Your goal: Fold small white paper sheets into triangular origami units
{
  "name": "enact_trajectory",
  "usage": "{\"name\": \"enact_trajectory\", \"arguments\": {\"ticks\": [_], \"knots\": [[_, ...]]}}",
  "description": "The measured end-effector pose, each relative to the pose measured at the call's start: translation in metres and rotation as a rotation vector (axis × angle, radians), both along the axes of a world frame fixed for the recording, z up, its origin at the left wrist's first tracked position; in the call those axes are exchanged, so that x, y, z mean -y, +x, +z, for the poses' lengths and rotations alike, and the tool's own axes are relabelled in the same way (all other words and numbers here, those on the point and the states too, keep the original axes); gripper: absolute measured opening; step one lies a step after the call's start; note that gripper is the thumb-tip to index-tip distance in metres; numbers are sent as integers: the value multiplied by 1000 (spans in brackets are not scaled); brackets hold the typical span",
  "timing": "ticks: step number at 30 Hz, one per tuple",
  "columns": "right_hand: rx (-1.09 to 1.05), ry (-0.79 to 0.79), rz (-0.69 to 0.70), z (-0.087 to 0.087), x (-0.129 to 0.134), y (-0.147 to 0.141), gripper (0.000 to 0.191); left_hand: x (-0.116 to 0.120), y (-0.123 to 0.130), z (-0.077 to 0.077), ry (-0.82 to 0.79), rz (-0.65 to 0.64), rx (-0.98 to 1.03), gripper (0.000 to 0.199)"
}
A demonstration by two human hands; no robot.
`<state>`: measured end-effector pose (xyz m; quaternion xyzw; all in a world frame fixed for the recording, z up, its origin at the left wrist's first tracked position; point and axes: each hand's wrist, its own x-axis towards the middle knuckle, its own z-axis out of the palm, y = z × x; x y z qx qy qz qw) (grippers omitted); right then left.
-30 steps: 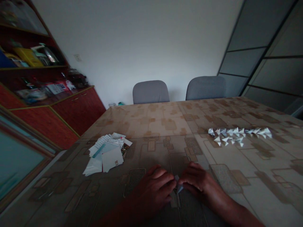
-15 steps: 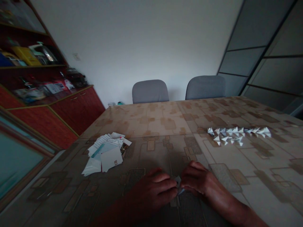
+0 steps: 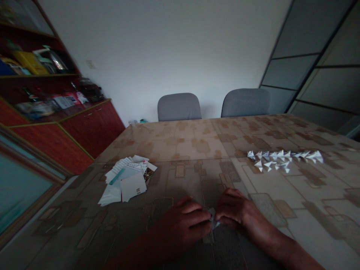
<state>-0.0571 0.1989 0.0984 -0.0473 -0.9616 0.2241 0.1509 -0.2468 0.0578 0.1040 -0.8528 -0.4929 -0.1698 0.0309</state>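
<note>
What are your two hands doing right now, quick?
Left hand: closed, fingertips pinching a small piece of paper.
Right hand: closed too, pinching the same paper from its other side.

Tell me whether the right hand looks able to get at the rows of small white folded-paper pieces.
Probably yes: only beige patterned tablecloth shows between the right hand and the folded-paper pieces, though that hand grips a small whitish piece of paper it may need to release.

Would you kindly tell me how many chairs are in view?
2: the left chair and the right chair, both beyond the far edge of the table, before the wall. Others may be hidden.
</note>
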Motion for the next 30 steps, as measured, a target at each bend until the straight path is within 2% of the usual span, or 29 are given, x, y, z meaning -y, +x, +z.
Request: {"name": "enact_trajectory", "arguments": {"ticks": [6,13,17,20,25,27,30], "knots": [[-21,-152,-66,-17,-8,-3,6,1,-1,0,-36,9,-6,13],[29,-183,-177,-11,-2,-6,10,2,-1,2,-45,40,1,14],[56,-174,-281,-9,4,-9,13,0,-3,5,-69,1,20,15],[60,-165,-310,-10,6,-10,16,0,-6,8,-57,-14,26,14],[63,-172,-306,-9,7,-10,12,13,-2,8,39,149,-40,18],[64,-173,-306,-9,9,-9,11,22,5,2,112,219,-47,24],[45,-167,-316,-9,12,-8,12,33,19,-12,217,226,-31,27]]}}
